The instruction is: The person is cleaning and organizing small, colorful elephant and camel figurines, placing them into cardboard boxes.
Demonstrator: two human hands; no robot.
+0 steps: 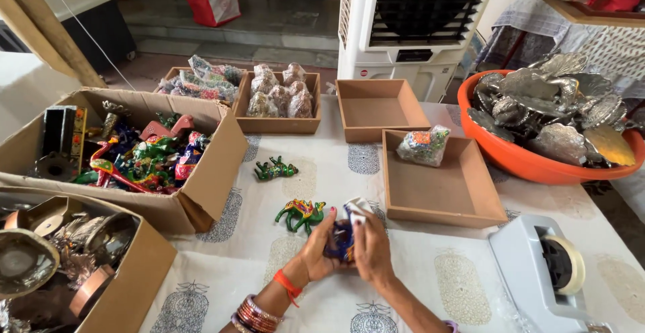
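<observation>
I am holding a blue painted figurine (pixel 340 240) between both hands at six o'clock on the table: my left hand (pixel 316 249) is cupping it, fingers curled, and my right hand (pixel 371 245) is closing around it together with its white wrapping (pixel 356 207). The printed white tablecloth (pixel 316 178) is lying under everything. A green painted camel (pixel 300 213) is standing just beside my left hand at eleven o'clock. An orange basin (pixel 531 165) of silver pieces is sitting at two o'clock, a white air cooler (pixel 410 24) at twelve, and a tape dispenser (pixel 547 269) at four.

boxes (pixel 201 192) left, tape dispenser (pixel 537 272) right
</observation>
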